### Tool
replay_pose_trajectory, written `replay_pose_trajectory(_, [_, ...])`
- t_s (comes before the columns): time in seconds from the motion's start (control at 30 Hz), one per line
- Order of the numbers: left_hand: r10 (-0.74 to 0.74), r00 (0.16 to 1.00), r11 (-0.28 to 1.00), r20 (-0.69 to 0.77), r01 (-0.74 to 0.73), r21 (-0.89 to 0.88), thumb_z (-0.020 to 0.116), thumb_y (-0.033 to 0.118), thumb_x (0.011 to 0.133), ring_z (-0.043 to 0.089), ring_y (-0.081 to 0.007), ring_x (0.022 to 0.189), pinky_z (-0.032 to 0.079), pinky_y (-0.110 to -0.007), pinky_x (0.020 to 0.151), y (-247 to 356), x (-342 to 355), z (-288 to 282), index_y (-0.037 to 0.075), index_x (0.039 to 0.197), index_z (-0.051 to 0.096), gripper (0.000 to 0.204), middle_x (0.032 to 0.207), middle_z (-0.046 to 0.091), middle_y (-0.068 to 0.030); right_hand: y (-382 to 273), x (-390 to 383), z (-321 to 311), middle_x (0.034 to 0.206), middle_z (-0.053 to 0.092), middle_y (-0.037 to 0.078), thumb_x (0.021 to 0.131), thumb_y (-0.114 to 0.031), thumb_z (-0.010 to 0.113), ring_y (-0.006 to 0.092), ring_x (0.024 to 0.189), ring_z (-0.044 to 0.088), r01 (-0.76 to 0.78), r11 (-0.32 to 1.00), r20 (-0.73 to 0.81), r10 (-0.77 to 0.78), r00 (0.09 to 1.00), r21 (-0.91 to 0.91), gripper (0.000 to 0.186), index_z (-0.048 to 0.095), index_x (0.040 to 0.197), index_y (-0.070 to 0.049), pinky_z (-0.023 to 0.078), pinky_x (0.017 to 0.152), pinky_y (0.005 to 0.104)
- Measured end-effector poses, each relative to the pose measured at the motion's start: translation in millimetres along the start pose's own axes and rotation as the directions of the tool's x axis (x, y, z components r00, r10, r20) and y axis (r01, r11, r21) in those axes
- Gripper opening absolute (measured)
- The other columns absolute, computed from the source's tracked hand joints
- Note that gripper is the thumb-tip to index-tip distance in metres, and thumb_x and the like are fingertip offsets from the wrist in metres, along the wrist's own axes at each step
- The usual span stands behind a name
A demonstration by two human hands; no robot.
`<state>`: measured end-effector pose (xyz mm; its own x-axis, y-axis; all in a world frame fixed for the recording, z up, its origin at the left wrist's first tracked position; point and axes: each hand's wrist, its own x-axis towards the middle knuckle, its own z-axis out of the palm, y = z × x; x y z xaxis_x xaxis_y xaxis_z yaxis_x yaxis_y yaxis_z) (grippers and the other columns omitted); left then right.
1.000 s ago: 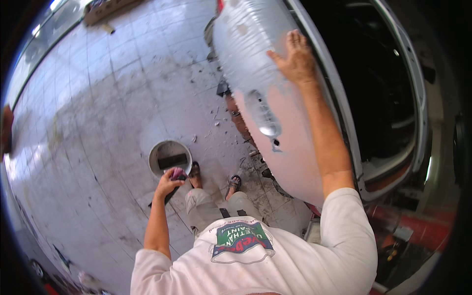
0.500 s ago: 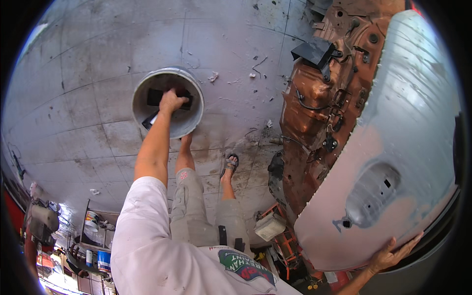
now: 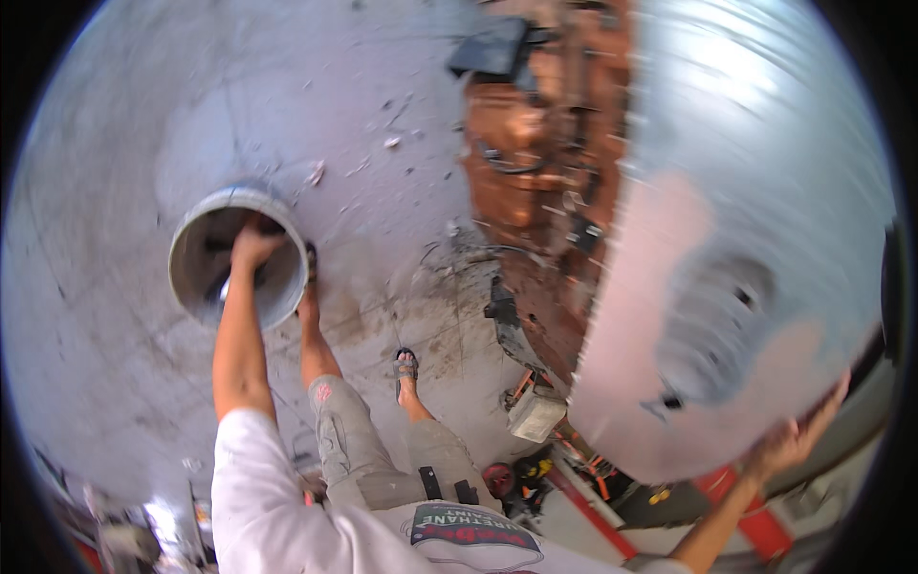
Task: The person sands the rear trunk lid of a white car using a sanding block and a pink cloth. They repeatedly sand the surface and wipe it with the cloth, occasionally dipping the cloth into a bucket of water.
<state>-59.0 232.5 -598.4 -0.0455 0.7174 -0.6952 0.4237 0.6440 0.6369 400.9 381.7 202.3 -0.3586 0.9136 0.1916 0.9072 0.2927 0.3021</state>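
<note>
My left hand (image 3: 252, 247) reaches down into a round, pale-rimmed bucket (image 3: 184, 258) at the left. Dark shapes lie around my fingers inside it; blur keeps me from telling whether I hold one. At the right, a large curved car body panel (image 3: 650, 316) shows grey and pinkish patches and a darker recess with small holes. My right hand (image 3: 786, 446) lies along the panel's lower right edge, fingers stretched out rather than wrapped round anything.
Copper-coloured car bodywork (image 3: 535, 201) with brackets and wiring runs along the panel's left side. A pale box (image 3: 537, 413) and a red metal bar (image 3: 588, 512) are near my legs. Scraps (image 3: 317, 173) litter the grey floor.
My view has swung, so the bucket sits lower and further left, and the panel shows further left too. My left hand remains in the bucket, my right at the panel's edge.
</note>
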Motion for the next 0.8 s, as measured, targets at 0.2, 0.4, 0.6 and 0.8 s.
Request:
replay_pose_trajectory(0.2, [0.127, 0.969, 0.975, -0.211, -0.161, -0.151, 0.094, 0.023, 0.068, 0.065, -0.0337, 0.134, 0.049, -0.042, 0.116, 75, -168, -74, -0.006, 0.15, 0.06, 0.094, 0.143, 0.068, -0.0208, -31, -18, 18, 0.166, 0.051, 0.025, 0.096, -0.046, 0.082, 0.045, 0.155, 0.046, 0.005, 1.0, -0.069, -0.004, 0.998, 0.024, 0.084, 0.054, 0.159, 0.002, 0.036, 0.127, 0.0547])
replay_pose_trajectory(0.4, [0.297, 0.921, 0.868, -0.252, -0.37, -0.33, 0.092, 0.005, 0.071, 0.06, -0.0275, 0.134, 0.047, -0.041, 0.115, 279, -360, -139, -0.001, 0.154, 0.056, 0.091, 0.141, 0.063, -0.0129, -196, -75, 87, 0.17, 0.044, 0.027, 0.094, -0.052, 0.085, 0.0396, 0.157, 0.043, -0.456, 0.144, 0.452, 0.065, 0.89, 0.878, 0.105, 0.035, 0.169, 0.001, 0.044, 0.122, 0.05])
replay_pose_trajectory(0.6, [0.821, 0.569, 0.559, 0.046, -0.818, 0.139, 0.097, 0.016, 0.069, 0.061, -0.0433, 0.136, 0.045, -0.05, 0.12, 502, -484, -165, 0.005, 0.16, 0.053, 0.102, 0.146, 0.067, -0.0195, -229, -10, 90, 0.149, 0.064, 0.021, 0.099, -0.041, 0.082, 0.0292, 0.132, 0.066, -0.585, -0.786, 0.653, -0.339, 0.678, 0.2, 0.079, 0.049, 0.159, -0.002, 0.057, 0.106, 0.0395])
replay_pose_trajectory(0.8, [0.914, 0.405, 0.394, -0.012, -0.881, 0.262, 0.098, 0.016, 0.066, 0.064, -0.042, 0.123, 0.051, -0.048, 0.11, 535, -477, -162, 0.004, 0.171, 0.032, 0.125, 0.151, 0.065, -0.0221, -86, 22, -17, 0.128, 0.075, 0.015, 0.094, -0.004, 0.075, 0.023, 0.108, 0.076, -0.134, 0.165, 0.07, 0.345, 0.936, 0.977, 0.042, 0.071, 0.136, -0.006, 0.062, 0.098, 0.0379])
